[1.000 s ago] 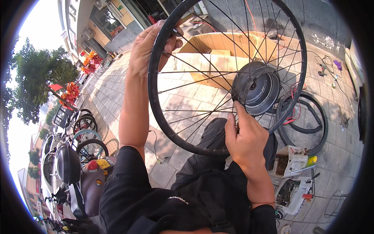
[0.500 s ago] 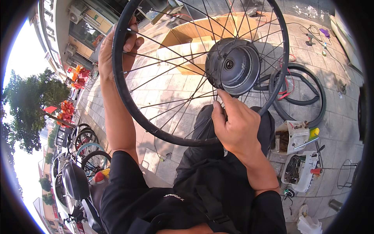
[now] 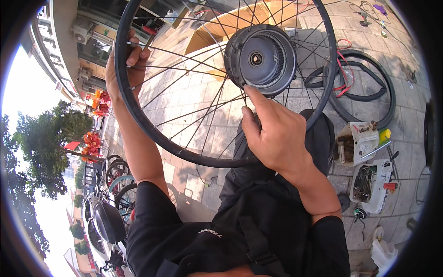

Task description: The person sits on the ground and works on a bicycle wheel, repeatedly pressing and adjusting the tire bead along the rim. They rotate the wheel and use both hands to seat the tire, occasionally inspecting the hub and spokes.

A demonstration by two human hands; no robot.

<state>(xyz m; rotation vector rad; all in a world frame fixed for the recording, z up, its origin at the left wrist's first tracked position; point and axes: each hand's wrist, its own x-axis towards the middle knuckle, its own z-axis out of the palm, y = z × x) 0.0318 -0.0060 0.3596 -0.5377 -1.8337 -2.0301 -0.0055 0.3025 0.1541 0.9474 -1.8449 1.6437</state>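
A spoked wheel with a black rim stands tilted in front of me, its rim close to my lap. My left hand grips the rim at the upper left, fingers curled round to the inside among the spokes. In the wheel's middle sits a dark round hub motor with a toothed ring inside its open face. My right hand reaches in over the lower rim. Its index fingertip touches the hub's lower edge, and thumb and index finger close on a spoke there; the other fingers are tucked under.
An open cardboard box lies beyond the wheel. Black tyres and a red strap are on the paving at right. Nearer stand a white container and a tray of small parts. Parked bicycles line the left.
The wheel and both hands have shifted left and slightly up in view. Both hands keep their places on rim and hub; the surroundings shift as my view turns.
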